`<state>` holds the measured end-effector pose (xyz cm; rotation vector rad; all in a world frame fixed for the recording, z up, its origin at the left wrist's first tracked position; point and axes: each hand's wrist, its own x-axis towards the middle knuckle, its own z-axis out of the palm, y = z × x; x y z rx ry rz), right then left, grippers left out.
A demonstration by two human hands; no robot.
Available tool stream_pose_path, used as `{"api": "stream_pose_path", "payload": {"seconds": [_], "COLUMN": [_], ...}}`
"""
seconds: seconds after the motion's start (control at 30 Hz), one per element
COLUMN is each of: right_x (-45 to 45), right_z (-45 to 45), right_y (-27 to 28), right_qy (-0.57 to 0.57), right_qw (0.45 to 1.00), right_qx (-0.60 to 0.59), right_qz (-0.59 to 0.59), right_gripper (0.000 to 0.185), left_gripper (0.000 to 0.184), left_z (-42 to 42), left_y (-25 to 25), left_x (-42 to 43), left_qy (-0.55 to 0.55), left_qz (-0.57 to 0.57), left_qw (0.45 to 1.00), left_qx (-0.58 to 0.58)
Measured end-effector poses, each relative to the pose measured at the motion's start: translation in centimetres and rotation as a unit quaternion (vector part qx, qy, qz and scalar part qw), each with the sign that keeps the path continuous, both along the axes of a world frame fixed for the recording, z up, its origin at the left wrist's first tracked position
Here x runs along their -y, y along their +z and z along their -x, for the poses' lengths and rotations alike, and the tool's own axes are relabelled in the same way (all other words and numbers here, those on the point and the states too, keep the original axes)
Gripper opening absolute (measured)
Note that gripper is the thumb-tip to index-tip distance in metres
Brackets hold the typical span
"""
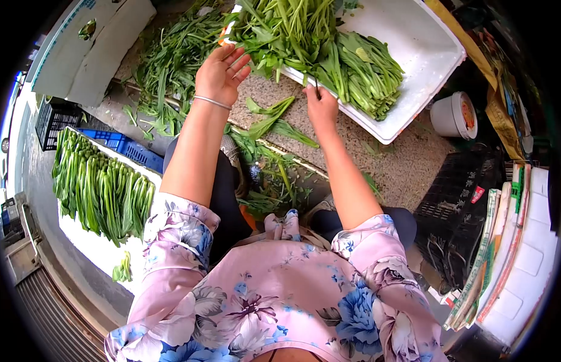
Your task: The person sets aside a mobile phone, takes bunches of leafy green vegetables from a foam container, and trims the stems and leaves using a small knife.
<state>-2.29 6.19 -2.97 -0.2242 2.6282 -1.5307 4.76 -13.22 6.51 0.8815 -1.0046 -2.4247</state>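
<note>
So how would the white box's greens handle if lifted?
The greens would probably flop at their leaves, which overhang the box's rim. Their long, straight stems seem stiffer. No tie shows, so some might slip loose.

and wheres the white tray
In the head view, the white tray is at upper right, just beyond the right hand, with the white bucket beside its right edge.

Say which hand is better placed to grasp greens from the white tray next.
Probably the left hand: it is open, empty, beside the leafy greens; the right hand seems to grip a dark object.
</note>
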Motion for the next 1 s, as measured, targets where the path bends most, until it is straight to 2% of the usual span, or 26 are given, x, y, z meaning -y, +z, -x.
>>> {"api": "stream_pose_path", "payload": {"seconds": [0.07,0.13,0.17,0.23,0.37,0.47,0.53,0.6,0.63,0.7,0.73,0.77,0.8,0.83,0.87,0.9,0.93,1.0], "right_x": [-0.2,-0.7,-0.8,-0.6,2.1,4.9,5.1,5.0,4.8,3.9,3.3,2.5,1.7,0.7,-0.2,-1.2,-2.1,-3.8], "right_z": [-2.0,-3.6,-4.0,-4.4,-1.4,0.4,0.7,0.7,0.3,-1.6,-2.5,-3.7,-4.8,-5.7,-6.6,-7.2,-7.7,-8.6], "right_y": [-4.2,-7.6,-8.9,-10.6,-13.9,-13.6,-14.3,-14.8,-13.7,-10.6,-8.9,-7.0,-5.1,-3.2,-1.3,0.3,1.6,3.6], "right_qy": [0.023,0.027,0.032,-0.015,-0.009,-0.009,-0.009,-0.032,-0.033,-0.007,-0.010,0.000,0.009,0.001,0.006,0.011,0.002,0.015], "right_qw": [0.998,0.981,0.980,0.953,0.957,0.932,0.932,0.945,0.945,0.974,0.975,0.975,0.971,0.972,0.959,0.942,0.943,0.910], "right_qx": [-0.016,0.099,0.104,0.131,0.119,0.181,0.172,0.215,0.213,0.225,0.221,0.216,0.209,0.204,0.222,0.238,0.230,0.256], "right_qz": [-0.049,-0.164,-0.168,-0.273,-0.265,-0.315,-0.319,-0.245,-0.245,-0.018,-0.018,0.049,0.117,0.118,0.178,0.237,0.239,0.326], "right_gripper": [0.034,0.035,0.035,0.034,0.037,0.042,0.043,0.034,0.034,0.023,0.023,0.020,0.017,0.017,0.016,0.015,0.015,0.017], "left_gripper": [0.026,0.026,0.027,0.026,0.021,0.021,0.020,0.020,0.020,0.021,0.021,0.021,0.022,0.023,0.026,0.028,0.031,0.030], "left_z": [-0.6,-1.2,-1.2,-1.2,-0.7,-0.4,-0.3,-0.2,-0.1,-0.1,-0.1,-0.2,-0.3,-0.1,-0.1,-0.3,-0.4,-0.7], "left_y": [0.0,0.0,0.1,0.4,0.9,1.1,0.9,0.9,0.9,0.9,1.0,1.1,1.1,0.4,0.2,0.1,-0.3,-2.0], "left_x": [0.4,0.7,0.6,0.6,-0.2,-0.2,-0.1,0.2,0.2,0.1,-0.1,-0.5,-1.0,-1.3,-2.0,-2.8,-3.7,-5.8], "left_qy": [-0.003,-0.002,-0.010,-0.019,-0.030,-0.037,-0.037,-0.043,-0.044,-0.057,-0.060,-0.105,-0.151,-0.204,-0.266,-0.327,-0.387,-0.403], "left_qz": [-0.021,-0.044,-0.020,0.015,0.026,0.018,0.018,0.014,0.014,0.037,0.036,0.121,0.206,0.290,0.360,0.382,0.402,0.388], "left_qw": [1.000,0.999,1.000,0.999,0.999,0.999,0.999,0.999,0.999,0.998,0.997,0.987,0.967,0.934,0.892,0.862,0.827,0.829], "left_qx": [0.001,0.003,-0.009,-0.028,-0.027,-0.027,-0.023,-0.025,-0.027,-0.011,-0.015,0.005,0.024,0.034,0.061,0.067,0.072,0.010]}}
